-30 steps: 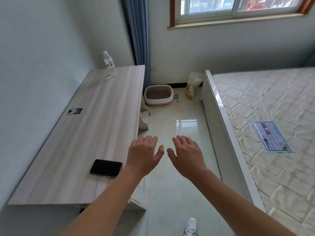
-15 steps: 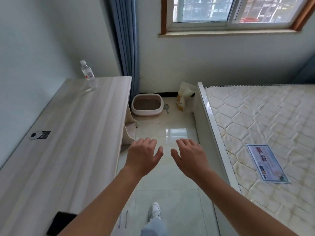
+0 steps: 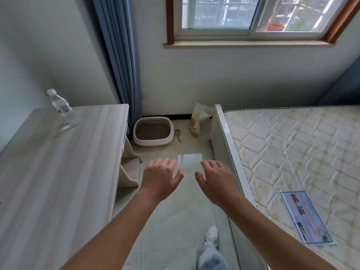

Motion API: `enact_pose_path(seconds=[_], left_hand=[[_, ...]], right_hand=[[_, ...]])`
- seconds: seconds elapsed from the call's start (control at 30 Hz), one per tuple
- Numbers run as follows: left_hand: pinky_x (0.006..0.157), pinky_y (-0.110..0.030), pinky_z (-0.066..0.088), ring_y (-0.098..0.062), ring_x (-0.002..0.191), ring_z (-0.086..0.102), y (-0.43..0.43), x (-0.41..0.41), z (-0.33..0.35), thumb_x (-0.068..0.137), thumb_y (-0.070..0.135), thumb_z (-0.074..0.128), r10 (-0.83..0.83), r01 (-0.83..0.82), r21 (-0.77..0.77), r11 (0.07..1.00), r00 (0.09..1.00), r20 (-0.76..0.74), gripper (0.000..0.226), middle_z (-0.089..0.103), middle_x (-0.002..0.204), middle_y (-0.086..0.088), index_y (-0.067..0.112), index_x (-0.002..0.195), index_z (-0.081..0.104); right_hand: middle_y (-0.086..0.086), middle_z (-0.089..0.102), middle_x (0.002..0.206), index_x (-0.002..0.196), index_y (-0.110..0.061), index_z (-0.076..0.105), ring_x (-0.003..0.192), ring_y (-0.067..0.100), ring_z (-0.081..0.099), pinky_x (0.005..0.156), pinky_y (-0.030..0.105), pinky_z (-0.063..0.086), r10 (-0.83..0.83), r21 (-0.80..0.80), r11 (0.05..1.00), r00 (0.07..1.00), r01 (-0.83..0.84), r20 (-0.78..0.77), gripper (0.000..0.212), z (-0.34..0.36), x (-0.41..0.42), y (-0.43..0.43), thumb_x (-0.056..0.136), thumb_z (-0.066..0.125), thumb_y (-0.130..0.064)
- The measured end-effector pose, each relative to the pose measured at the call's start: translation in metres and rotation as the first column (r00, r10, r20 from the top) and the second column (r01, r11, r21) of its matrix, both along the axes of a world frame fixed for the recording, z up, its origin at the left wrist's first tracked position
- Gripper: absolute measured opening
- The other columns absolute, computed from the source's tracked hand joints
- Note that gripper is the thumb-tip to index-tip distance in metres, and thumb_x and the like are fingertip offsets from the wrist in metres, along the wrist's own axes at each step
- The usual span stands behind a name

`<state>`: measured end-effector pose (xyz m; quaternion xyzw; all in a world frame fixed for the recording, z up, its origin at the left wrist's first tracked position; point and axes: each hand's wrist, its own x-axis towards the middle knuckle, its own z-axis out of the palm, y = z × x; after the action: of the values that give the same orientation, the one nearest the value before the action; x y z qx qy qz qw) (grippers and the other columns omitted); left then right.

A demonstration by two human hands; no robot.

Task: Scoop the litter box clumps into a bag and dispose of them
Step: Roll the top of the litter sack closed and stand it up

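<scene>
A pink and white litter box [image 3: 136, 135] with brown litter sits on the floor against the far wall, under the window. A grey scoop [image 3: 177, 134] lies on the tiles just right of it. Further right a yellowish bag [image 3: 198, 121] leans against the bed's end. My left hand [image 3: 160, 177] and my right hand [image 3: 218, 181] hover side by side over the floor, palms down, fingers relaxed, holding nothing. Both are well short of the litter box.
A long wooden desk [image 3: 58, 172] runs along the left with a water bottle [image 3: 62, 109] at its far end. A bed with a bare quilted mattress [image 3: 296, 158] and a leaflet [image 3: 305, 217] fills the right. A narrow tiled aisle lies between them. Blue curtain [image 3: 120, 55] hangs behind the desk.
I have walked forward along the aisle, so the litter box, scoop and bag appear nearer and larger. The phone on the desk has dropped out of view. Both hands stay empty in front.
</scene>
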<state>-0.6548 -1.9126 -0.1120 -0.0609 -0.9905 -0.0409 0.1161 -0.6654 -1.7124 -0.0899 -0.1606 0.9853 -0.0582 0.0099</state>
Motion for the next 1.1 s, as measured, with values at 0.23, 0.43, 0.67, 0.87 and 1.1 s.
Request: enact_pose_path(seconds=[0.23, 0.43, 0.67, 0.87, 1.1], left_hand=[[0.066, -0.038, 0.047, -0.028, 0.075, 0.061, 0.008, -0.111, -0.003, 0.093, 0.052, 0.033, 0.121, -0.121, -0.056, 0.991, 0.993, 0.005, 0.047, 0.065, 0.083, -0.003, 0.016, 0.092, 0.063], [0.062, -0.037, 0.044, -0.027, 0.07, 0.059, 0.005, -0.183, 0.015, 0.093, 0.05, 0.036, 0.263, -0.263, -0.036, 0.964, 0.965, -0.025, 0.043, 0.063, 0.078, -0.002, 0.016, 0.086, 0.062], [0.066, -0.038, 0.048, -0.027, 0.073, 0.062, -0.04, -0.248, 0.006, 0.092, 0.05, 0.037, 0.363, -0.364, -0.032, 0.931, 0.932, -0.016, 0.045, 0.066, 0.082, -0.002, 0.017, 0.089, 0.067], [0.067, -0.038, 0.048, -0.027, 0.074, 0.062, -0.087, -0.323, -0.006, 0.093, 0.051, 0.033, 0.344, -0.344, 0.017, 0.939, 0.939, 0.006, 0.046, 0.066, 0.083, -0.001, 0.017, 0.089, 0.064], [0.067, -0.04, 0.048, -0.029, 0.076, 0.062, -0.106, -0.412, -0.013, 0.091, 0.053, 0.031, 0.261, -0.261, 0.051, 0.964, 0.965, 0.014, 0.051, 0.067, 0.084, -0.003, 0.016, 0.089, 0.066]], right_hand=[[-0.001, 0.064, 0.12, 0.121, -0.019, 0.058, 0.112, 0.021, 0.057, 0.093, 0.035, 0.046, 0.107, -0.067, 0.992, 0.994, -0.105, 0.024, 0.054, -0.018, -0.136, -0.003, 0.096, 0.024, -0.053], [0.001, 0.065, 0.118, 0.117, -0.016, 0.06, 0.113, 0.024, 0.057, 0.092, 0.036, 0.044, 0.234, -0.081, 0.97, 0.972, -0.23, 0.031, 0.05, -0.012, -0.235, -0.016, 0.096, 0.031, -0.051], [0.0, 0.063, 0.123, 0.122, -0.017, 0.058, 0.118, 0.023, 0.054, 0.096, 0.035, 0.042, 0.34, -0.067, 0.939, 0.94, -0.338, 0.035, 0.048, -0.011, -0.318, -0.067, 0.098, 0.032, -0.05], [0.0, 0.064, 0.12, 0.116, -0.017, 0.06, 0.115, 0.024, 0.055, 0.094, 0.036, 0.042, 0.318, -0.042, 0.948, 0.948, -0.317, 0.03, 0.044, -0.014, -0.385, -0.111, 0.098, 0.035, -0.047], [-0.002, 0.066, 0.114, 0.111, -0.018, 0.061, 0.111, 0.023, 0.057, 0.089, 0.035, 0.043, 0.197, -0.019, 0.98, 0.98, -0.197, 0.015, 0.051, -0.013, -0.456, -0.123, 0.094, 0.027, -0.052]])
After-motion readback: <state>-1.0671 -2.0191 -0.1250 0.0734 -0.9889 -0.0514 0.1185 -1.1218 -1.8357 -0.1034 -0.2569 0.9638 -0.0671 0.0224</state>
